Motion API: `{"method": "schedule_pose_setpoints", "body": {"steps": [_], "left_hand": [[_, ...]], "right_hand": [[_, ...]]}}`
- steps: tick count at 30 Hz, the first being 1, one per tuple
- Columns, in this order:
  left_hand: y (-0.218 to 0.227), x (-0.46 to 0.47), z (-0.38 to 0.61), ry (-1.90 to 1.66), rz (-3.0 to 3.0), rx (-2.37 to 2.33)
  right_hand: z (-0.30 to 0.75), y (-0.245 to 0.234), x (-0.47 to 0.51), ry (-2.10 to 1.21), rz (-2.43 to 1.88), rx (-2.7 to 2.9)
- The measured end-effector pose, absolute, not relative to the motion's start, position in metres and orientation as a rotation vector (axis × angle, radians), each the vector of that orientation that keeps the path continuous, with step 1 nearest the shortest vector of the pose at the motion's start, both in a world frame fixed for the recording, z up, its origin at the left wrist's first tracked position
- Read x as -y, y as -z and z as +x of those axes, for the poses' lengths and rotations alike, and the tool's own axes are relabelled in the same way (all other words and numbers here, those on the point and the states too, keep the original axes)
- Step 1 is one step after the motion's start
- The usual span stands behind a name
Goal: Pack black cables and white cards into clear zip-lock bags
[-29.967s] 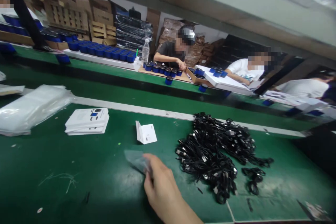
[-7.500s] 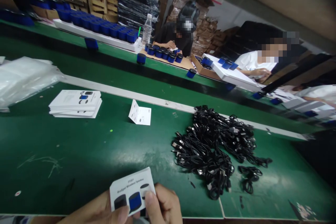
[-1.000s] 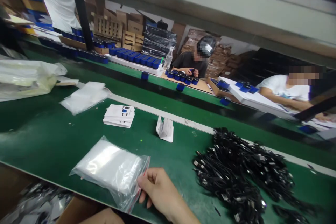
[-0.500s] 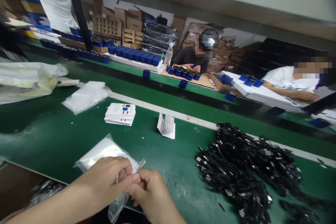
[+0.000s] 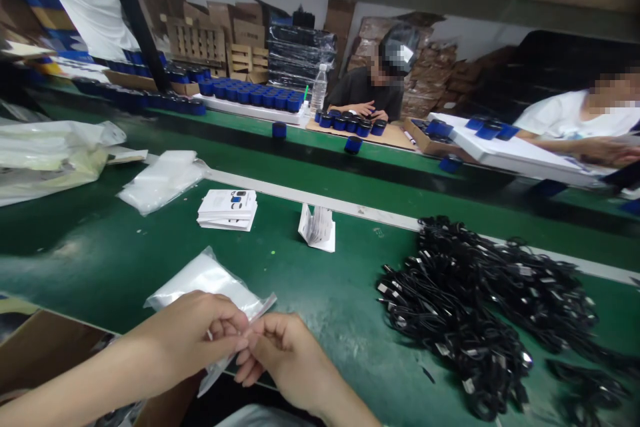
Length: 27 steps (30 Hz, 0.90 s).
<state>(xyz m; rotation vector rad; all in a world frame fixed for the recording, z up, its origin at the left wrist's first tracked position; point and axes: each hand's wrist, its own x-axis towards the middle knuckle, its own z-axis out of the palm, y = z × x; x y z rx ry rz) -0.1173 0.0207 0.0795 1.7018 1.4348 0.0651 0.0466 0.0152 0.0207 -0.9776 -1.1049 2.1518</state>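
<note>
Close to the bench's front edge, my left hand (image 5: 210,323) and my right hand (image 5: 285,350) meet with fingertips pinched on a clear plastic bag (image 5: 214,377). Its lower part hangs below the fingers, and a narrow see-through edge sticks up past them. Whatever the bag holds, if anything, I cannot make out. Just beyond my left hand lies a white stack of plastic bags (image 5: 200,278), partly covered by that hand. Farther back are a pile of printed leaflets (image 5: 227,209) and a folded leaflet bundle (image 5: 318,228) standing half open.
A big heap of black cables (image 5: 465,307) spreads over the right side. Clear bags (image 5: 163,177) and a larger plastic bag (image 5: 55,153) lie left. Past a pale strip (image 5: 360,210), blue round units (image 5: 353,145) sit along the line, where co-workers (image 5: 367,90) handle parts.
My view has shifted slightly. Both hands still pinch the clear bag; my right hand's lower fingers have spread a little. Across the line, the co-workers' hands have moved.
</note>
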Motion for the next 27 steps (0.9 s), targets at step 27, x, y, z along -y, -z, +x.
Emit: {"method": "schedule_pose_setpoints", "body": {"steps": [27], "left_hand": [[-0.096,-0.009,-0.112,0.028,2.136,-1.699]], "right_hand": [[0.029,-0.034,-0.010,-1.294,-1.049,1.770]]}}
